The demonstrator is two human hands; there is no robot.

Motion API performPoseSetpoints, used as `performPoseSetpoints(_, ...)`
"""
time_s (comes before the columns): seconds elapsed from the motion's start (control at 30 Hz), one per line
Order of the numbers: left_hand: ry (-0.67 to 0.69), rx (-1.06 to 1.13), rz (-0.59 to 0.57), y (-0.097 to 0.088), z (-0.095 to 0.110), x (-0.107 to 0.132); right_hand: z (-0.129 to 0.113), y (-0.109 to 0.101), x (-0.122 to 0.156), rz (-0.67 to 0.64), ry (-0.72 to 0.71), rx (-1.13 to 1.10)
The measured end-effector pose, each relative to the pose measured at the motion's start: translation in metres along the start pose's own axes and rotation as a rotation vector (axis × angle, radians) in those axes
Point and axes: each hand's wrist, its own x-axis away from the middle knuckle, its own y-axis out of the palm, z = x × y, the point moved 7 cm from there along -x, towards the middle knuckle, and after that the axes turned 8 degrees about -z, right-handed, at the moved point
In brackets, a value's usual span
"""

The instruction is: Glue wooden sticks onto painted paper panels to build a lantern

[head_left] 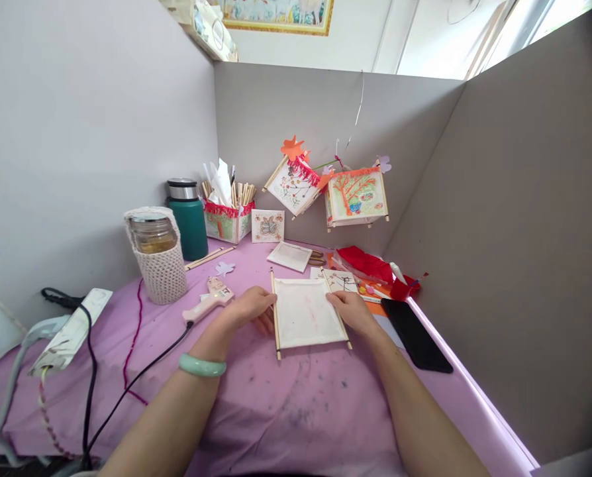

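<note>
A white fabric panel (308,315) with a wooden stick along each side is held up over the purple cloth, its plain face with faint pink marks turned toward me. My left hand (253,308) grips the left stick, thumb in front and fingers behind. On the opposite stick, my right hand (354,311) is closed near the upper part. A pale pink glue gun (209,301) lies just left of my left hand, its black cord running toward me. Behind the panel lie a small white framed panel (289,256) and a card with a drawing (343,280).
Decorated lanterns (358,195) hang at the back partition. A box of sticks (226,222), a green bottle (189,225) and a jar in a knitted holder (163,275) stand left. A black phone (416,334) and red fabric (368,264) lie right. A power strip (75,331) is far left.
</note>
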Motion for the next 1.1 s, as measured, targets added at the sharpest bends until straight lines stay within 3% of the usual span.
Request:
performPoseSetpoints(0.07, -0.065, -0.085, 0.028, -0.004, -0.001, 0.007, -0.007, 0.001, 0.004, -0.017, -0.011, 0.115)
performPoseSetpoints(0.13, -0.112, -0.239, 0.13, -0.016, 0.003, 0.02, -0.013, 0.002, 0.007, -0.012, -0.013, 0.214)
performPoseSetpoints(0.27, -0.051, -0.784, 0.558, -0.06, 0.02, 0.067, -0.019, 0.001, 0.01, 0.018, -0.029, 0.325)
performPoseSetpoints(0.33, -0.113, -0.965, 0.73, -0.079, 0.013, 0.091, -0.019, 0.001, 0.011, 0.023, -0.028, 0.351)
performPoseSetpoints(0.43, -0.224, -1.112, 0.779, -0.094, -0.011, 0.105, -0.02, 0.002, 0.011, 0.023, -0.027, 0.367)
performPoseSetpoints(0.53, -0.313, -1.142, 0.741, -0.097, -0.033, 0.103, -0.022, 0.004, 0.012, 0.021, -0.042, 0.377)
performPoseSetpoints(0.67, -0.285, -1.154, 0.756, -0.092, -0.038, 0.096, -0.022, 0.002, 0.012, 0.061, -0.065, 0.376)
performPoseSetpoints(0.77, -0.133, -0.995, 0.796, -0.091, -0.034, 0.098, -0.028, -0.001, 0.013, 0.139, -0.106, 0.34)
performPoseSetpoints(0.87, 0.064, -0.548, 0.778, -0.093, -0.032, 0.106, -0.048, 0.007, 0.019, 0.146, -0.234, 0.212)
performPoseSetpoints(1.0, 0.376, 0.188, 0.504, -0.073, -0.019, 0.112, -0.09, 0.038, 0.032, -0.045, -0.467, 0.04)
performPoseSetpoints(1.1, 0.459, 0.426, 0.303, -0.05, -0.007, 0.113, -0.108, 0.06, 0.041, -0.153, -0.559, 0.103)
